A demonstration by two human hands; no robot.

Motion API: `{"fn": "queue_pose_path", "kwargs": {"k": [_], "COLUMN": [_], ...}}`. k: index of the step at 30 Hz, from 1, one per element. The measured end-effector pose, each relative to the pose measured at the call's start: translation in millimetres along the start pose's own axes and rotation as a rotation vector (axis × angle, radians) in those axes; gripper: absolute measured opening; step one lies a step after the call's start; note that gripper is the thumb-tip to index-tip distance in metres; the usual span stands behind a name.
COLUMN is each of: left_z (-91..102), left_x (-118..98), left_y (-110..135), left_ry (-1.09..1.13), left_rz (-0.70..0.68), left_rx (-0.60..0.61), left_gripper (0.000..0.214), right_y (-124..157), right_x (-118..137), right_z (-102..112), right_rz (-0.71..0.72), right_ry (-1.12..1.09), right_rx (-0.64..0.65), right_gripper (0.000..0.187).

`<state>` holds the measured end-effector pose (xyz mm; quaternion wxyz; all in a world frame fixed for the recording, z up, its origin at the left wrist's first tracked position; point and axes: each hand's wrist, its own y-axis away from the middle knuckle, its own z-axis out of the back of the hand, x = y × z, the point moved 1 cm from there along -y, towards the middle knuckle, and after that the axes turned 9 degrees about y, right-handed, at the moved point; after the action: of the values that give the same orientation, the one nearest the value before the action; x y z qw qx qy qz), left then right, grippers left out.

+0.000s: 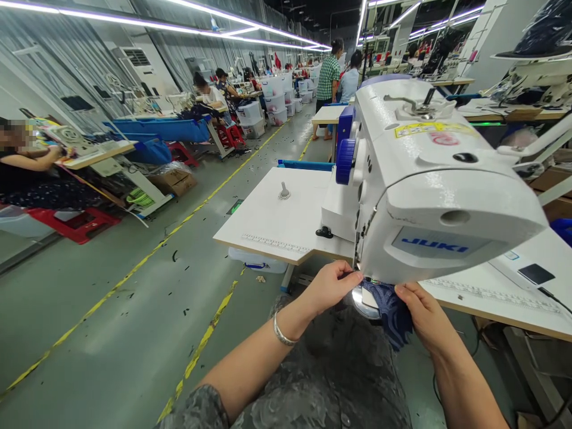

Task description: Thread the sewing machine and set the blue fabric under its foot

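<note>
A white sewing machine [447, 214] marked JUKI stands over the work in front of me. Dark blue patterned fabric [394, 319] lies at its needle area and hangs down over the metal bed's end. My left hand [334, 286] is closed at the left of the needle area, thumb and fingers pinched on the fabric's edge. On the other side, my right hand [417, 307] grips the right part of the same fabric between thumb and fingers. The needle itself is hidden under the machine head.
The white machine table [263, 202] carries a printed ruler scale and a small grey peg. A dark phone-like device [536, 274] lies at the right. A plastic box [257, 260] sits below the table. Other people work at machines along the left; two stand farther down the aisle.
</note>
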<state>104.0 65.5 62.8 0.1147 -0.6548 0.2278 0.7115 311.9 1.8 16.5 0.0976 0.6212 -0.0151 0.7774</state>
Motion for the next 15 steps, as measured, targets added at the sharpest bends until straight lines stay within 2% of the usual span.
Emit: {"fn": "queue_pose_path", "kwargs": {"k": [15], "left_z": [-5.9], "left_x": [5], "left_y": [-4], "left_ry": [0.129], "left_rz": [0.013], "left_rx": [-0.032], "left_gripper": [0.035], "right_y": [-1], "right_x": [-17], "right_z": [2], "right_rz": [-0.02], "right_ry": [-0.005], "right_rx": [-0.046], "right_gripper": [0.032]}}
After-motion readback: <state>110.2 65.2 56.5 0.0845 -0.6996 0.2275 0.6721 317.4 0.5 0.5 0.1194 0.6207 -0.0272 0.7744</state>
